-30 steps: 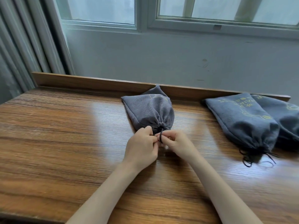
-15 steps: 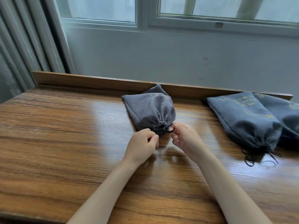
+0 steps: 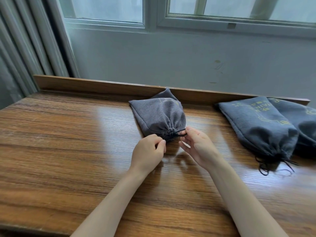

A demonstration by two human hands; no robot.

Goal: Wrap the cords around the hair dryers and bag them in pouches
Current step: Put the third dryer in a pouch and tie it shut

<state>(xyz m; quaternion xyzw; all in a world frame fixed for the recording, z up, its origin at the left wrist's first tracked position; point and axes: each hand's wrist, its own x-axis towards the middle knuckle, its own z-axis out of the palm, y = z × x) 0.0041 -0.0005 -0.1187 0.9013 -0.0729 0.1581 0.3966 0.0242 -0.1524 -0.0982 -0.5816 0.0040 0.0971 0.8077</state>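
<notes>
Far left, a grey curtain (image 3: 25, 48) hangs beside the window (image 3: 102, 9), and the wooden table (image 3: 59, 142) spreads out under my forearms. My left hand (image 3: 147, 153) is curled into a loose fist just short of the grey pouch (image 3: 159, 115), thumb and forefinger pinching the black drawstring (image 3: 177, 132) where it leaves the gathered neck. The pouch lies mid-table, its closed end up against the back rail (image 3: 85, 84) and its mouth toward me, puckered almost tight. It bulges, so I judge the hair dryer is inside with its cord wound, though none of it shows. My right hand (image 3: 198, 147) sits on the other side of the neck, palm turned inward and lower fingers spread and slack. Only the tips of thumb and forefinger nip the cord, which runs taut across to the neck. Further right lies a printed pouch (image 3: 256, 125), cinched, its strings trailing loose on the wood, and a third pouch (image 3: 306, 120) is tucked partly behind it at the edge of view.

I take this as the closing step on this pouch: bagging done, mouth being drawn shut. Next I would need an even outward pull on both runs while the neck is steadied so the pouch does not slide toward me, then a knot, or simply letting go and laying it beside the other two
</notes>
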